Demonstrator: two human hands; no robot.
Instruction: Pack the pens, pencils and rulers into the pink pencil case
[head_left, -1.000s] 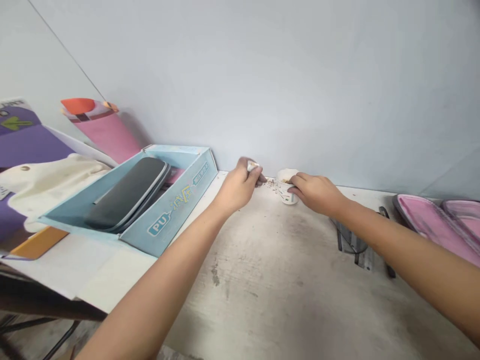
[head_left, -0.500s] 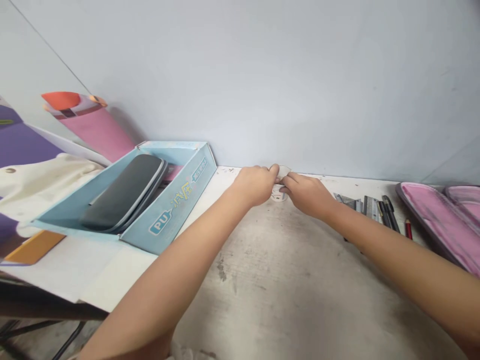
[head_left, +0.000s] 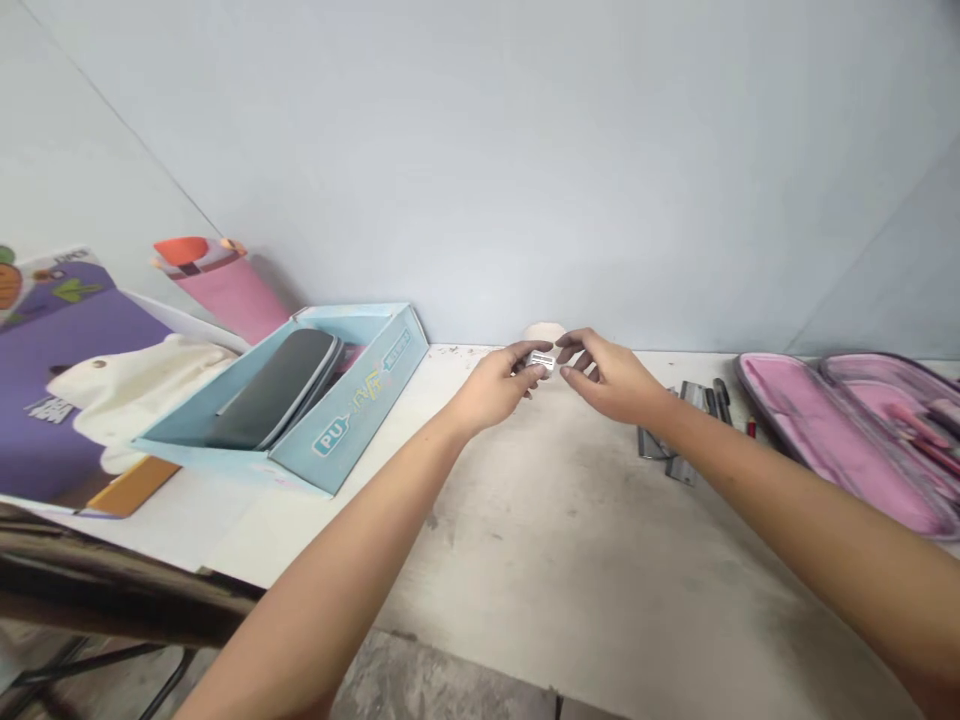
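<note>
Between the left hand (head_left: 491, 390) and right hand (head_left: 609, 376), above a stained white tabletop (head_left: 592, 560), sits a small, rectangular silver pencil sharpener (head_left: 541, 361). Left fingers pinch it; right fingers curve around its other end, though contact can't be told. A white paper cup (head_left: 544, 331) stands just behind, by the wall. A pale blue box (head_left: 341, 420) lies left, an open pink pencil case (head_left: 840, 440) right.

A pale grey wall (head_left: 525, 150) backs a scuffed table (head_left: 570, 600) on a concrete floor (head_left: 442, 685).
</note>
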